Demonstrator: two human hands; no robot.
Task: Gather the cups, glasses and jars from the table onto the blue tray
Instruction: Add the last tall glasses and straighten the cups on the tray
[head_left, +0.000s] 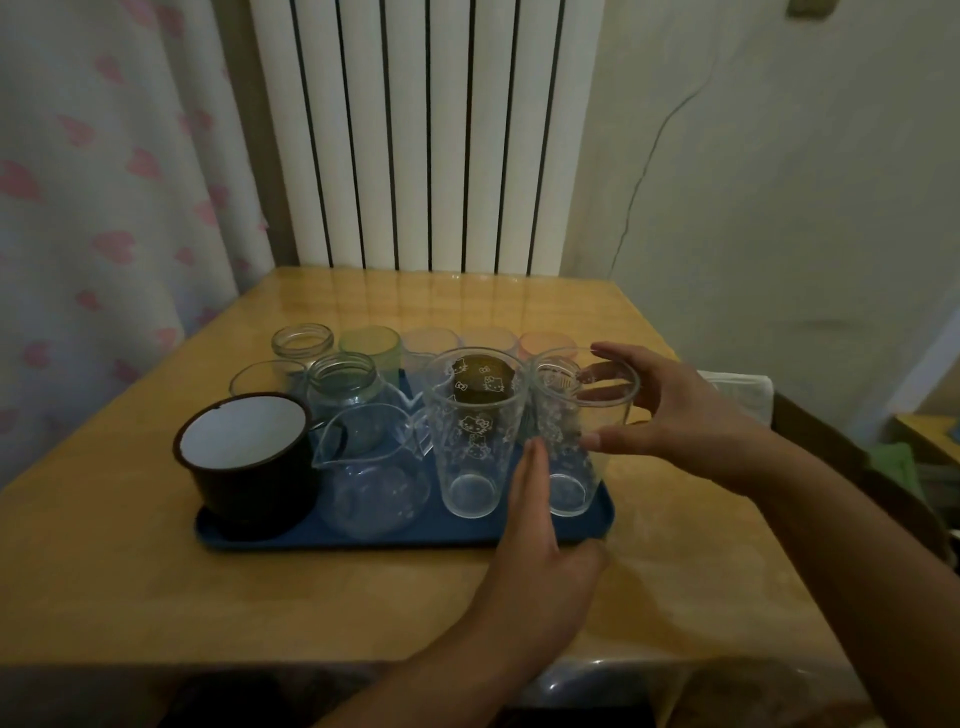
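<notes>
Glassware is basically all parked on the blue tray (363, 538) already, which sits mid-bench (156, 545). Going left to right: a dark enamel mug (244, 457) with a white inside at the tray's front left corner, a clear pitcher (371, 478) just beside it, a couple of jars (345, 395) and some pale cups (371, 345) lined up in the back rows, then a tall printed glass (475, 436), and right next to it a second tall glass (576, 431) at the tray's right end. The left hand (535, 525) is flat, fingers straight, resting between the two tall glasses near their bases, like it's steadying or spacing them. The right hand (670, 410) is gripping the second tall glass, thumb and fingers wrapped near the rim. Looks to me like the last glass is being settled into place. Next move probably just needs a clean release without knocking its neighbour, since they're packed tight. I don't see anything left out on the bench.
</notes>
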